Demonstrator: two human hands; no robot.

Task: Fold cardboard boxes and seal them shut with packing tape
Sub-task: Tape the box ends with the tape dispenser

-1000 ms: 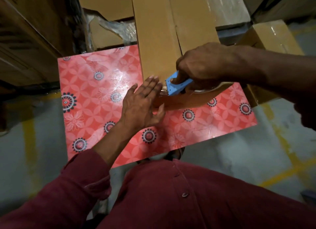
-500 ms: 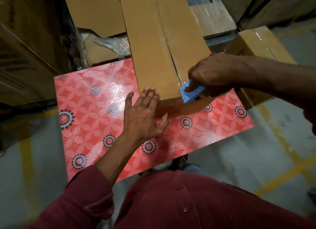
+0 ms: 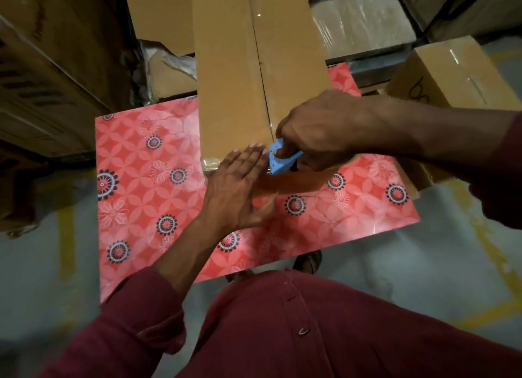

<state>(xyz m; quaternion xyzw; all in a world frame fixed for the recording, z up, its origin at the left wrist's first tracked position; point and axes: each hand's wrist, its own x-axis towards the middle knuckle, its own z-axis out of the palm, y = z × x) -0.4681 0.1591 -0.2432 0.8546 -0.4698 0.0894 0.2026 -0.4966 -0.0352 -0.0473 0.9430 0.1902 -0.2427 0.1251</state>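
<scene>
A long brown cardboard box (image 3: 234,75) lies on a red floral-patterned table (image 3: 147,185), its two top flaps meeting in a centre seam. My right hand (image 3: 319,129) grips a blue tape dispenser (image 3: 278,161) at the box's near end, right at the seam. My left hand (image 3: 237,188) lies flat with straight fingers over the box's near edge, pressing beside the dispenser. A strip of clear tape (image 3: 210,164) shows on the box's near left corner. The tape roll itself is hidden under my right hand.
Stacked cardboard boxes (image 3: 50,66) stand at the left and behind the table. A small sealed box (image 3: 454,75) sits at the right of the table. Plastic-wrapped cartons (image 3: 364,24) lie at the back right. Grey floor with yellow lines (image 3: 491,253) surrounds the table.
My right hand with the dispenser swung out to the right, then came back left to the centre seam. My left hand stayed flat on the near edge.
</scene>
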